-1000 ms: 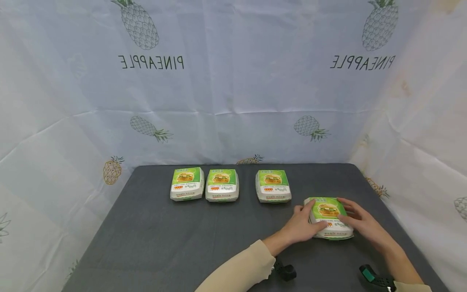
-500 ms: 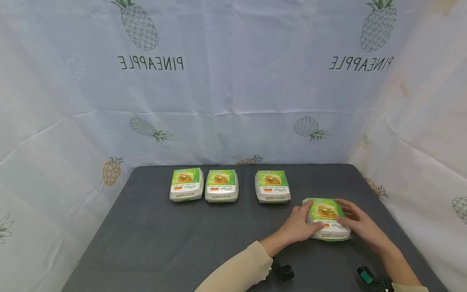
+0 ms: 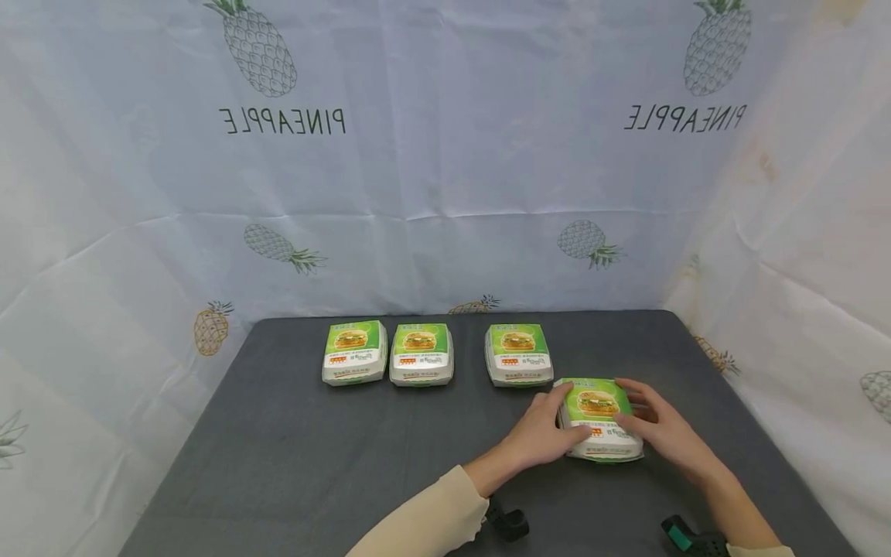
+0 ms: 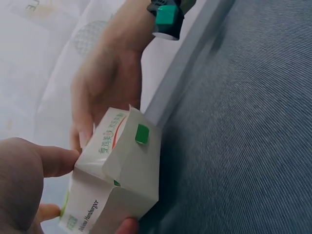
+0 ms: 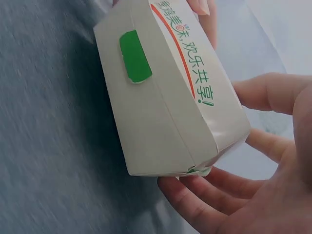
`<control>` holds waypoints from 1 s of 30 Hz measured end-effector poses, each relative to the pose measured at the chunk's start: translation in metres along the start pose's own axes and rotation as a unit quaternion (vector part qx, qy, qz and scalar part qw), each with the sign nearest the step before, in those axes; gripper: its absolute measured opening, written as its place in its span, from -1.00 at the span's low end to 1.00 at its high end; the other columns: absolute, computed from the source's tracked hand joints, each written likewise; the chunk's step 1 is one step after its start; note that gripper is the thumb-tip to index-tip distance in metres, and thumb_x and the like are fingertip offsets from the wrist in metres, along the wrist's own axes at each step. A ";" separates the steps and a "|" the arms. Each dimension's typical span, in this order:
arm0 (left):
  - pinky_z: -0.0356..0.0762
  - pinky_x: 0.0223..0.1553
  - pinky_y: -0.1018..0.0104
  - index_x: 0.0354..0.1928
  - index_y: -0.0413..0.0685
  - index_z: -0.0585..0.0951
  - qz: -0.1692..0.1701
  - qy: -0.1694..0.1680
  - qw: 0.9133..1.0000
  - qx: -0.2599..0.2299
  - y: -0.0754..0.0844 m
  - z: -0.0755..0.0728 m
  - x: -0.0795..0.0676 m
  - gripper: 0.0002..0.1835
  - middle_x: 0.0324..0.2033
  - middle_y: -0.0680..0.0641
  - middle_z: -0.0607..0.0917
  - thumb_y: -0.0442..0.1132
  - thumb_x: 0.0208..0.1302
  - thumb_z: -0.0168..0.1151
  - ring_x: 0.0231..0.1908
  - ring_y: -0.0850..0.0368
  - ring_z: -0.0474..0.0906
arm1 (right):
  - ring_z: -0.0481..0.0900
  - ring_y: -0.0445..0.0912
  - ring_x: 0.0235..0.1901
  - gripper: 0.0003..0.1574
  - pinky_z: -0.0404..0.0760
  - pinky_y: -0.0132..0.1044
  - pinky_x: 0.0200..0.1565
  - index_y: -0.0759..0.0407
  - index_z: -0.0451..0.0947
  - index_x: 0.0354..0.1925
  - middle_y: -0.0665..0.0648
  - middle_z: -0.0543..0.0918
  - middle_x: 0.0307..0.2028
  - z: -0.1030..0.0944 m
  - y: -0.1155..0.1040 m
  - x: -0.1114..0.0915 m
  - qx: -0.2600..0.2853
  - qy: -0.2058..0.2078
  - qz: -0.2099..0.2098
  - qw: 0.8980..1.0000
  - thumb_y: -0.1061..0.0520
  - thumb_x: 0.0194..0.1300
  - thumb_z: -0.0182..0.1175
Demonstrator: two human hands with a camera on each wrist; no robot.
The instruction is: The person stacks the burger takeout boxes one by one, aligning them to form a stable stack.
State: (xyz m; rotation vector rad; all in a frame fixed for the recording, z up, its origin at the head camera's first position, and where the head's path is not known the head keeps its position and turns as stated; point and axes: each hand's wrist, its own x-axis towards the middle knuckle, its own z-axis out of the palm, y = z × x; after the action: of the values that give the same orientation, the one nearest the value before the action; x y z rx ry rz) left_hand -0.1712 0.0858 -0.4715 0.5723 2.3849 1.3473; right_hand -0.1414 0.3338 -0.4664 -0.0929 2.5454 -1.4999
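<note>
A green-and-white burger box (image 3: 599, 422) with a hamburger printed on its lid is between my two hands at the right of the table. My left hand (image 3: 541, 433) grips its left side, thumb on the lid's near corner and fingers along the side. From the right, my right hand (image 3: 664, 429) holds the opposite side, its thumb at the lid's edge and fingertips low on the side in the right wrist view. The box's front, with a green tab (image 5: 135, 56), faces me. Whether its base touches the table cannot be told.
Three matching burger boxes stand in a row at the back: a left one (image 3: 355, 353), one close beside it (image 3: 421, 355), and one farther right (image 3: 518, 355). The dark table (image 3: 313, 464) is enclosed by a white pineapple-print curtain (image 3: 418, 155).
Both hands have moved left together with the burger box, bringing it nearer to the back row's right-hand box. The boxes in the row have stayed put.
</note>
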 end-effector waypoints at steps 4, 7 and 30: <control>0.49 -0.13 0.30 0.55 0.31 0.26 0.004 -0.003 1.000 -0.008 -0.009 -0.010 -0.009 -0.23 0.21 -0.06 0.44 0.11 0.36 0.32 -0.08 0.22 0.46 | 0.35 0.44 0.26 -0.11 0.60 -0.02 -0.09 0.17 0.00 0.59 0.51 0.19 0.38 0.013 -0.007 0.001 0.006 0.004 -0.002 1.000 -0.02 0.53 0.17; 0.50 -0.12 0.29 0.55 0.28 0.26 0.006 -0.004 1.000 -0.019 -0.014 -0.017 -0.016 -0.22 0.20 -0.06 0.44 0.10 0.35 0.34 -0.06 0.20 0.46 | 0.40 0.38 0.24 -0.11 0.60 -0.05 -0.10 0.17 0.03 0.58 0.49 0.23 0.37 0.021 -0.014 0.001 0.005 0.006 -0.001 1.000 -0.03 0.52 0.19; 0.53 -0.22 0.22 0.55 0.29 0.24 0.026 0.026 0.998 -0.049 -0.042 -0.075 -0.072 -0.23 0.13 -0.05 0.43 0.09 0.37 0.31 0.00 0.03 0.48 | 0.39 0.24 0.25 -0.08 0.57 0.02 -0.01 0.03 0.14 0.55 0.35 0.29 0.38 0.077 -0.056 0.010 0.028 -0.011 -0.028 0.999 -0.04 0.40 0.33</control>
State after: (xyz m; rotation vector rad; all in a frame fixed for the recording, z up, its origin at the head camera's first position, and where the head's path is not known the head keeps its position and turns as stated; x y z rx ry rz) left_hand -0.1530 -0.0244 -0.4641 0.5835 2.3438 1.5099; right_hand -0.1387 0.2388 -0.4548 -0.1732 2.5015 -1.5816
